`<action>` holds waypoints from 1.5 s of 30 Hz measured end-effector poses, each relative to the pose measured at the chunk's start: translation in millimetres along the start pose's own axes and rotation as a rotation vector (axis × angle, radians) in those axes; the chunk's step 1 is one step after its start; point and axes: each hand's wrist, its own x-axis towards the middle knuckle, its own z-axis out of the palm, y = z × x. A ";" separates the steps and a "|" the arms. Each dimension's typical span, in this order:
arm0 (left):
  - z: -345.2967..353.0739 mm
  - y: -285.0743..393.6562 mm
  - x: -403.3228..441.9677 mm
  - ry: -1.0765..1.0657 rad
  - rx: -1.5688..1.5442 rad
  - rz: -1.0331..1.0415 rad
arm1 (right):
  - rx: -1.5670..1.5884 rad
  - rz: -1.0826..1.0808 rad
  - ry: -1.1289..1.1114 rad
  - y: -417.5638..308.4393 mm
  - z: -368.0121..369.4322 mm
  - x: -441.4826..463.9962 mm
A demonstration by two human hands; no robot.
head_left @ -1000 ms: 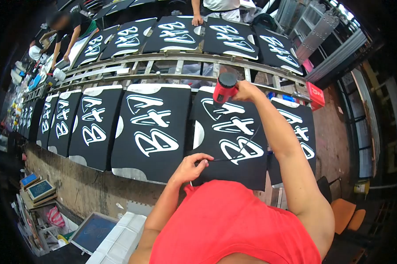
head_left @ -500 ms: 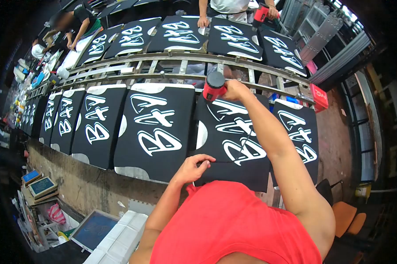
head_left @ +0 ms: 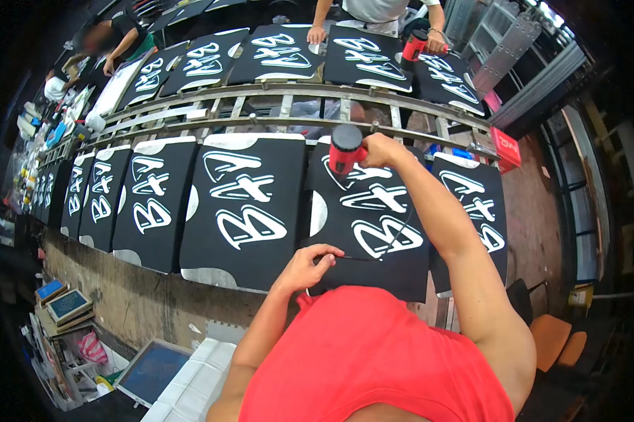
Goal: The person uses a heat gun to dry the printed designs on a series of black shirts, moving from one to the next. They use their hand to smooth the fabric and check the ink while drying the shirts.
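Observation:
My right hand (head_left: 386, 150) is wrapped around the handle of a red heat gun (head_left: 342, 159) with a dark round end facing up. The heat gun is over the upper part of a black fabric panel (head_left: 401, 274) with white outlined lettering. Close to the panel's near left corner, my left hand (head_left: 308, 267) pinches the thin black cord (head_left: 359, 259). That cord loops across the lettering toward my right arm, which covers part of the panel.
More black lettered panels (head_left: 243, 204) lie side by side along both rows. A metal ladder-like rail (head_left: 282, 126) runs between the rows. Across it, a co-worker's hand (head_left: 436, 43) grips another red heat gun (head_left: 415, 45). A red box (head_left: 505, 149) sits at the rail's right end.
My right hand has brought the heat gun slightly toward me and to the right over the panel. The co-worker's heat gun is lower, nearer the panels. My left hand stays put.

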 end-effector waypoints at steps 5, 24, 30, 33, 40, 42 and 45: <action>-0.1 -1.5 1.4 -0.021 0.007 0.002 | 0.157 0.013 -0.072 28.7 8.4 -9.3; 5.6 -1.4 3.9 -0.053 0.012 -0.028 | -0.019 0.129 0.162 113.3 -4.2 -46.8; 8.0 -0.2 6.4 -0.098 0.010 -0.005 | -0.007 0.226 0.237 145.6 -6.3 -74.4; 8.4 -1.7 7.9 -0.135 0.007 0.002 | 0.045 0.206 0.207 163.1 -11.6 -81.4; 13.1 -9.7 9.6 -0.159 0.007 0.021 | 0.104 0.296 0.156 162.7 -9.5 -75.2; 11.0 -4.0 7.4 -0.152 0.024 0.014 | 0.148 0.307 0.100 152.5 -8.8 -73.8; 9.1 -0.2 4.3 -0.138 0.050 0.001 | 0.052 0.226 0.221 124.0 -9.3 -69.7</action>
